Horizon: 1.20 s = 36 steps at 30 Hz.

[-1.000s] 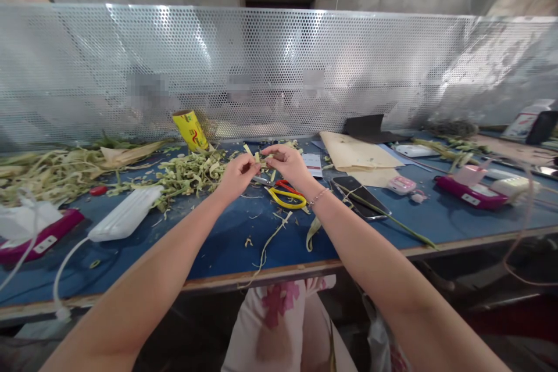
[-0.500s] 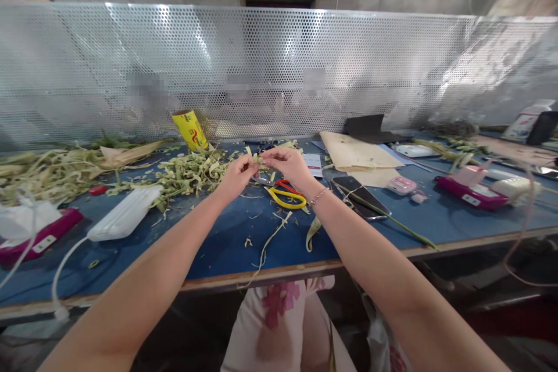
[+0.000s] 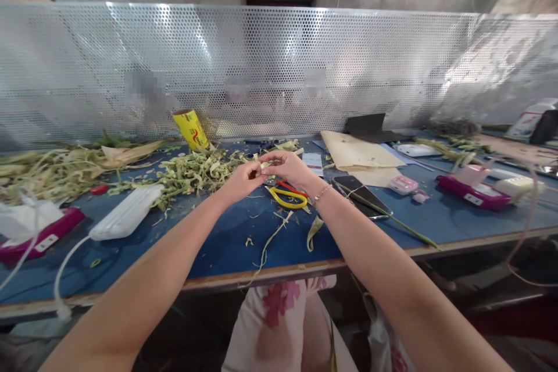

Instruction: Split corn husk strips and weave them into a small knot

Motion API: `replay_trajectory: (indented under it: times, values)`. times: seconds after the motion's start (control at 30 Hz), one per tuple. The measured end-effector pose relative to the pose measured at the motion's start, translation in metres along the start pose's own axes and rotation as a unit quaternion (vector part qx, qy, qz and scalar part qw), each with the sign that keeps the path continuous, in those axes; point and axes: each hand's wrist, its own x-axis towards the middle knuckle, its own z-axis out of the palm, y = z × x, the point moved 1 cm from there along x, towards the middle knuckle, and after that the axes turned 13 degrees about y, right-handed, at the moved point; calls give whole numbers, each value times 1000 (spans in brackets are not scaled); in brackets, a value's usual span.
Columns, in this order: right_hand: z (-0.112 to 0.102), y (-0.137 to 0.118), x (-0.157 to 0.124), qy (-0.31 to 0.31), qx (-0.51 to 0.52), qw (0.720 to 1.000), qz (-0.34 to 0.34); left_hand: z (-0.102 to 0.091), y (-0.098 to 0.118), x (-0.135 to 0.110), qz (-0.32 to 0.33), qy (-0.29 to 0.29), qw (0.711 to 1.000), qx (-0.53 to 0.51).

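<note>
My left hand [image 3: 242, 180] and my right hand [image 3: 285, 166] meet over the middle of the table, fingertips pinched together. A small pale green plant strip [image 3: 264, 167] shows between them; most of it is hidden by the fingers. Just below my right hand lie scissors [image 3: 285, 202] with yellow and red handles, their blades partly covered. Left of my hands spreads a heap of curled pale green plant strips [image 3: 192, 171]. Nearer the front edge, a long thin strip [image 3: 271, 238] and a short curled strip [image 3: 313, 232] lie loose.
A yellow tube [image 3: 190, 129] leans at the back before a perforated metal screen [image 3: 270, 58]. To the left are a white power strip [image 3: 126, 212] and a magenta box [image 3: 56, 232]. Rightward lie a dark phone [image 3: 361, 196], brown paper [image 3: 360, 151] and another magenta box [image 3: 473, 193].
My hands have drawn closer together and turned slightly, so less of the plant strip shows between the fingers. The things on the table stay where they were.
</note>
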Motion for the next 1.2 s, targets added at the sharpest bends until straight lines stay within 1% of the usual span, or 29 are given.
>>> replay_trajectory:
  times: [0.07, 0.2, 0.3, 0.4, 0.43, 0.5, 0.6, 0.77, 0.83, 0.93, 1.07, 1.13, 1.2]
  values:
    - [-1, -2, -1, -17, -17, 1000, 15, 0, 2, -1, -7, -12, 1000, -4]
    - [1, -10, -5, 6, -46, 999, 20, 2, 1, -2, -20, -31, 999, -20]
    - [2, -13, -7, 16, -66, 998, 20, 5, -8, -2, -47, -39, 996, -67]
    - [1, -11, -5, 10, -73, 997, 12, 8, -18, 0, -85, -14, 987, -135]
    - [0, -10, -4, 7, -72, 997, 4, 9, -19, 1, -96, -7, 985, -140]
    - [0, -6, -2, 4, -60, 998, -17, 8, -20, 1, -102, 5, 988, -119]
    - [2, -4, 0, 13, -28, 999, -31, 4, -12, 1, -85, 23, 993, -74]
    - [6, -7, -2, 56, -15, 998, -20, -1, 4, 0, -64, 43, 997, -22]
    - [7, -7, -3, 69, -11, 998, -11, 0, 4, 0, -55, 57, 997, -13]
    - [9, -4, -2, 86, -3, 996, 16, 2, -1, 1, -38, 67, 997, 1]
    - [10, 0, -1, 100, -4, 993, 57, 4, -6, 0, -5, 75, 996, 55]
    - [11, -1, -2, 100, -6, 993, 56, 4, -6, 0, 15, 75, 994, 81]
    - [11, -4, -4, 84, -17, 996, 31, 3, -5, 0, 14, 76, 994, 80]
